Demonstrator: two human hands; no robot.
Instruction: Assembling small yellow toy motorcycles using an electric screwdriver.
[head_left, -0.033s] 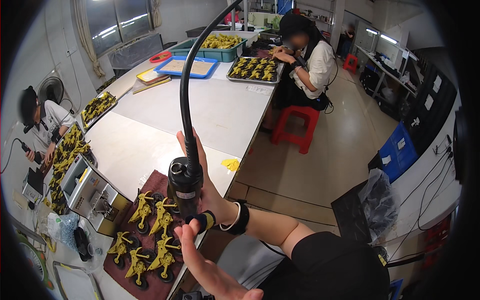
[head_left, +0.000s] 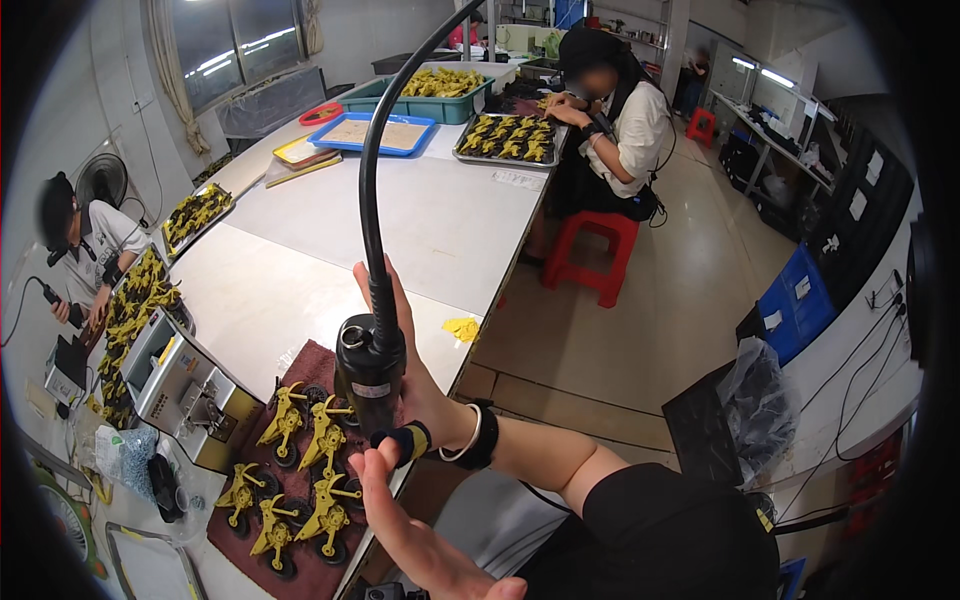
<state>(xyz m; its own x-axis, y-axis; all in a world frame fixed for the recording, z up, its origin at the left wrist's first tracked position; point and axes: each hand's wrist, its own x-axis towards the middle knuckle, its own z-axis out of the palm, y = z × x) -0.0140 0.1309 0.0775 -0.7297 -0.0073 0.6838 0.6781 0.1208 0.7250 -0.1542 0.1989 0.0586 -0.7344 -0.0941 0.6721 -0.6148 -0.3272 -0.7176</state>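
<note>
**A:** Item one, nearest, 6 o'clock?

**B:** Left hand [head_left: 420, 540], open, fingers straight, tips just under the tool. It holds nothing.

**A:** Item two?

**B:** Right hand [head_left: 415, 390], clamped on a black power screwdriver [head_left: 370, 375] at picture centre. The tool is upright and raised off the surface [head_left: 300, 290], likely so that its stiff black cable [head_left: 372, 200] arcs freely toward 12 o'clock.

**A:** Beneath it?

**B:** Dark red cloth mat [head_left: 310, 362] at 7 o'clock. It carries about six yellow wheeled toys [head_left: 325, 440], laid flat in loose rows, probably on cloth so they neither slide nor scratch.

**A:** Beside the mat?

**B:** Grey metal fixture box [head_left: 190, 390] at 8 o'clock, just beside the mat. I cannot tell what is inside it.

**A:** Containers farther off?

**B:**
- At 10 o'clock, a flat tray [head_left: 197, 212] of yellow parts near a seated co-worker.
- At 12 o'clock, a metal tray [head_left: 510, 140] of yellow parts in front of a second co-worker on a red stool [head_left: 590, 255].
- Beyond that, a shallow blue tray [head_left: 385, 133] holding a pale sheet.
- Farthest, a green crate [head_left: 440, 95] heaped with yellow parts.
</note>
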